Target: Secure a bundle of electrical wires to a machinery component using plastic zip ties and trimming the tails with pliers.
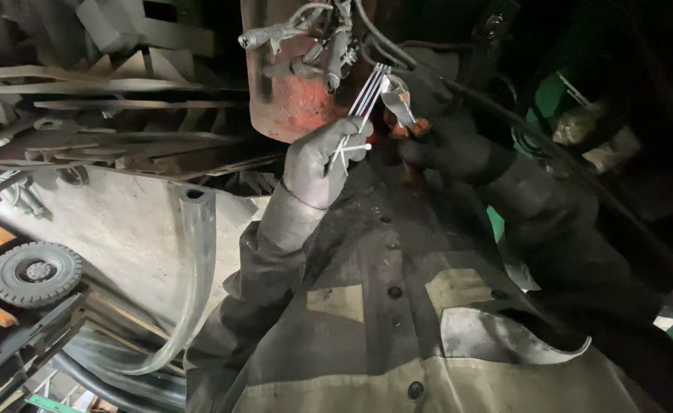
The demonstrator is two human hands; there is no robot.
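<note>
While a bundle of thin rods (367, 95) was pinched in the gloved left hand (317, 164), pliers (398, 103) were gripped in the right hand (436, 141) beside a rusty drum (287, 99), apparently for cutting.

one head-worn view, looking down along the person's chest, close over both hands.

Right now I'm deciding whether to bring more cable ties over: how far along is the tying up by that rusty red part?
Done: nothing visibly tied yet. In hand: the left hand grips a bundle of white cable ties raised to the hoses on the rusty red housing, while the right hand holds pliers beside them. Left: the whole bundle looks unused.
</note>
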